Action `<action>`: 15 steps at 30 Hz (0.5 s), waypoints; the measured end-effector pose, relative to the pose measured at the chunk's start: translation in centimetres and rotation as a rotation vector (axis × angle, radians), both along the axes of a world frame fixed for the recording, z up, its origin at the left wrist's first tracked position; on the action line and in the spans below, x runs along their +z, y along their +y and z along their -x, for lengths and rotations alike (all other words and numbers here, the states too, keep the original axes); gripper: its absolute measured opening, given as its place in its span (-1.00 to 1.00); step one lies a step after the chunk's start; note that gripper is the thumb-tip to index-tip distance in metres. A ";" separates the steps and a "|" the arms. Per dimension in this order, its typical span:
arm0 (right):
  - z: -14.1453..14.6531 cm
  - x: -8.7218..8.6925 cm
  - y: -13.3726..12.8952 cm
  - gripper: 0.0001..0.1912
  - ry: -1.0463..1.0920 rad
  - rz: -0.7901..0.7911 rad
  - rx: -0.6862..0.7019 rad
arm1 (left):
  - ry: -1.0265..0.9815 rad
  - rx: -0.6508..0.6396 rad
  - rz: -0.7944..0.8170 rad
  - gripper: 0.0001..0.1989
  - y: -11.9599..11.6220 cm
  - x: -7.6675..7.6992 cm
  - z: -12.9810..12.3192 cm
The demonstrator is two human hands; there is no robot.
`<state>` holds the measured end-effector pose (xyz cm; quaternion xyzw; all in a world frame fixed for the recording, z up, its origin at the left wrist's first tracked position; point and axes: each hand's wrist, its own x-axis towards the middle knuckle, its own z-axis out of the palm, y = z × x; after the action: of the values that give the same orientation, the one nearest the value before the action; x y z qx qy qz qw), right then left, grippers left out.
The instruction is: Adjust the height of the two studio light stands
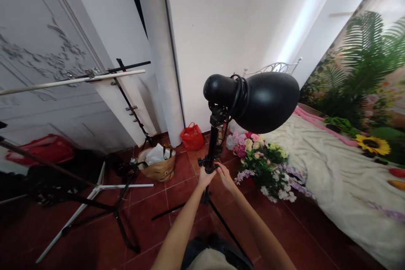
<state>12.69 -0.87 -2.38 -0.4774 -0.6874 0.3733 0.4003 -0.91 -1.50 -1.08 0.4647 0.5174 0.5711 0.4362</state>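
Note:
A black studio lamp [268, 101] with a coiled cable sits on top of a black light stand [213, 141] in front of me. The stand is upright, its legs spread on the floor near my feet. My left hand [206, 177] is wrapped round the stand's column, just below a clamp collar with a knob [201, 162]. My right hand [224, 174] is at the right side of that collar, its fingers closed at a small dark knob there. The fingertips are partly hidden by the column.
To the right are artificial flowers [253, 147] and a bed with a pale cover [300, 135]. A red bag [192, 137] and a woven basket [161, 168] stand by the wall. More stands with spread legs [117, 215] occupy the left, below a white crossbar [123, 75].

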 end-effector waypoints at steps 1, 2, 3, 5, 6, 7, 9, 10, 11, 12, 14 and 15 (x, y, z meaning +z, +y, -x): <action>0.1 -0.1 0.0 -0.57 0.018 -0.004 -0.009 | -0.001 0.001 0.015 -0.83 0.0 0.0 0.0; 0.2 -0.2 -0.1 -0.57 0.034 -0.006 -0.017 | 0.003 -0.001 0.029 -0.83 0.0 0.0 0.0; 0.3 -0.4 -0.1 -0.57 0.047 -0.005 -0.022 | 0.008 -0.007 0.039 -0.83 -0.1 0.1 0.1; 0.4 -0.6 -0.1 -0.57 0.063 -0.002 -0.031 | 0.016 -0.022 0.051 -0.83 -0.1 0.1 0.1; 0.4 -0.8 -0.1 -0.56 0.066 -0.001 -0.036 | 0.015 -0.025 0.049 -0.83 0.0 0.1 0.1; 0.4 -0.9 0.0 -0.56 0.069 0.001 -0.043 | 0.011 -0.028 0.043 -0.82 0.0 0.2 0.2; 0.6 -1.1 0.1 -0.57 0.081 0.001 -0.067 | 0.002 -0.035 0.031 -0.80 0.1 0.2 0.2; 0.6 -1.2 0.2 -0.57 0.089 0.000 -0.083 | 0.001 -0.040 0.026 -0.79 0.1 0.2 0.2; 0.7 -1.3 0.3 -0.57 0.097 0.002 -0.099 | 0.002 -0.046 0.024 -0.79 0.1 0.1 0.2; 0.8 -1.2 0.5 -0.58 0.101 0.006 -0.117 | 0.006 -0.051 0.023 -0.78 0.2 0.1 0.2; 1.0 -0.9 0.8 -0.59 0.097 0.023 -0.160 | 0.017 -0.050 0.027 -0.78 0.1 0.0 0.2; 1.1 -0.7 0.9 -0.58 0.101 0.036 -0.185 | 0.022 -0.047 0.029 -0.78 0.1 0.0 0.2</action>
<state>11.60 0.06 -3.09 -0.5263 -0.6126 0.3705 0.4587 -1.10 -1.41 -1.06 0.4766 0.5194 0.5479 0.4505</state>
